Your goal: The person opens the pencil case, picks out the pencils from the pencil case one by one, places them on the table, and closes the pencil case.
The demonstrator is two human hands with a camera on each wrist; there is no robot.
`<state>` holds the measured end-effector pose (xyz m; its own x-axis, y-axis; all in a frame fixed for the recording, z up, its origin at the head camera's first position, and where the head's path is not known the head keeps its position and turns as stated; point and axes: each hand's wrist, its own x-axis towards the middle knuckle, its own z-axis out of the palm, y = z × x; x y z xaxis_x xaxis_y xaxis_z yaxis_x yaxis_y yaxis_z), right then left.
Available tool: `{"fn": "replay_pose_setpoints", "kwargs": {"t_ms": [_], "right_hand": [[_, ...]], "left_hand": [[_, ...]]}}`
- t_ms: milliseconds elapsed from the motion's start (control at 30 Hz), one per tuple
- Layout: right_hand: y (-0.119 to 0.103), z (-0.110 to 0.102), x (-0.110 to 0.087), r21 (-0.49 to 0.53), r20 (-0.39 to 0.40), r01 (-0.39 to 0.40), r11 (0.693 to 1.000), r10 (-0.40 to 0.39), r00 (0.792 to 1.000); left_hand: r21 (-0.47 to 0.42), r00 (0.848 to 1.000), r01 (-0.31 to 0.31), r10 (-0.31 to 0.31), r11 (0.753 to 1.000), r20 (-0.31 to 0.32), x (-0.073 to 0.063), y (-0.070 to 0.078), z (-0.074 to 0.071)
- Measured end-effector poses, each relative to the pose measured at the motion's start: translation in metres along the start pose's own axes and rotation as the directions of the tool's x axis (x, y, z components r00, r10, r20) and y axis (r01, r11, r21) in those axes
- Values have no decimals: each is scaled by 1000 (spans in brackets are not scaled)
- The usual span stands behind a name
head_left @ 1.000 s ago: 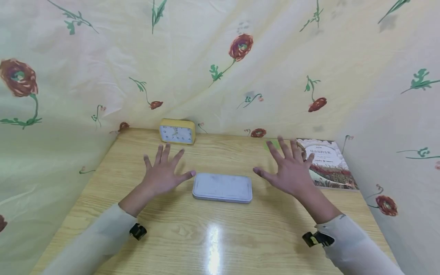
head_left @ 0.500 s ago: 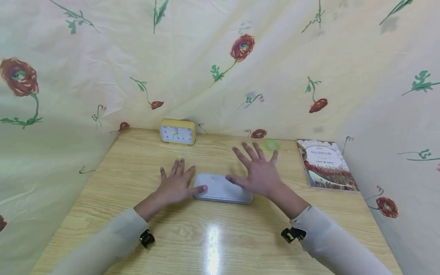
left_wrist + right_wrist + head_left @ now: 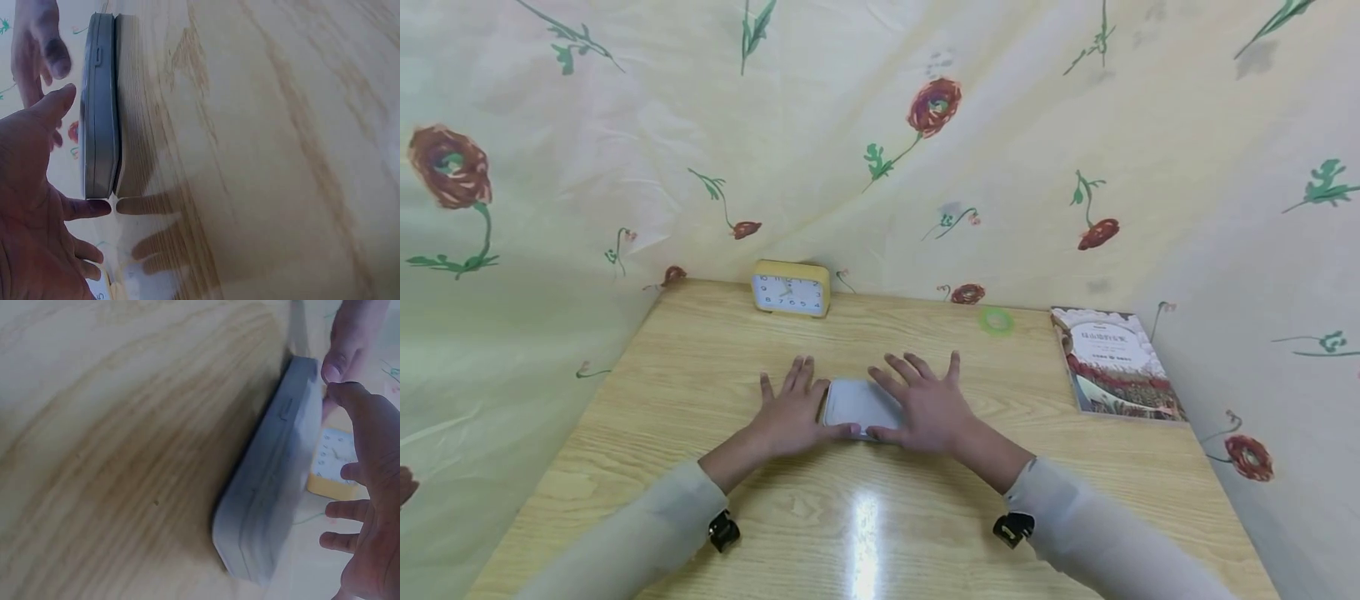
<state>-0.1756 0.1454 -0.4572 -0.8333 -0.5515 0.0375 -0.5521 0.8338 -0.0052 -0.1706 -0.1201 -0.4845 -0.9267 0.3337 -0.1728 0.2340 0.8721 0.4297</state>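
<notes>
A flat grey metal tin case (image 3: 856,403) with rounded corners lies on the wooden table. The left wrist view shows the seam and small catch along the side of the case (image 3: 100,112). My left hand (image 3: 792,422) is at its left end, fingers spread and thumb over the front edge; whether it touches cannot be told. My right hand (image 3: 934,412) spreads above the right half, hiding that part. Its fingers (image 3: 347,510) stay apart from the case in the right wrist view. The two thumbs point toward each other, and neither hand grips anything.
A yellow clock (image 3: 792,288) stands at the table's back left. A green ring (image 3: 996,321), perhaps a tape roll, lies at the back, and a booklet (image 3: 1116,362) rests at the right. Flower-patterned cloth (image 3: 820,125) hangs behind the wooden table (image 3: 790,533).
Both hands have moved inward to the tin case, the right hand leftward from beside the booklet and the left hand rightward. The tin has stayed in place.
</notes>
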Motion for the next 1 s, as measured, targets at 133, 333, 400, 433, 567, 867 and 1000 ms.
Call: {"fn": "replay_pose_setpoints", "kwargs": {"t_ms": [133, 333, 400, 433, 567, 867, 1000], "right_hand": [[-4, 5, 0, 9, 15, 20, 1000, -20, 1000], [-6, 7, 0, -5, 28, 48, 999, -48, 998], [-5, 8, 1, -10, 42, 47, 999, -46, 998], [-4, 9, 2, -11, 49, 46, 999, -46, 998], [-4, 8, 4, -12, 55, 56, 998, -55, 997], [-4, 9, 8, -29, 54, 96, 995, -94, 994], [-5, 8, 9, -40, 59, 109, 993, -106, 993]], "left_hand": [[5, 999, -28, 28, 1000, -18, 0, 1, 3], [-21, 998, -66, 65, 998, -24, 1, 4, 5], [-26, 997, -74, 74, 997, -26, 2, 5, 5], [-27, 996, -79, 78, 997, -30, 2, 5, 5], [-9, 996, -83, 83, 997, -37, 3, 6, 6], [47, 995, -92, 94, 995, -42, 3, 7, 7], [91, 995, -90, 94, 992, -41, 3, 8, 8]]}}
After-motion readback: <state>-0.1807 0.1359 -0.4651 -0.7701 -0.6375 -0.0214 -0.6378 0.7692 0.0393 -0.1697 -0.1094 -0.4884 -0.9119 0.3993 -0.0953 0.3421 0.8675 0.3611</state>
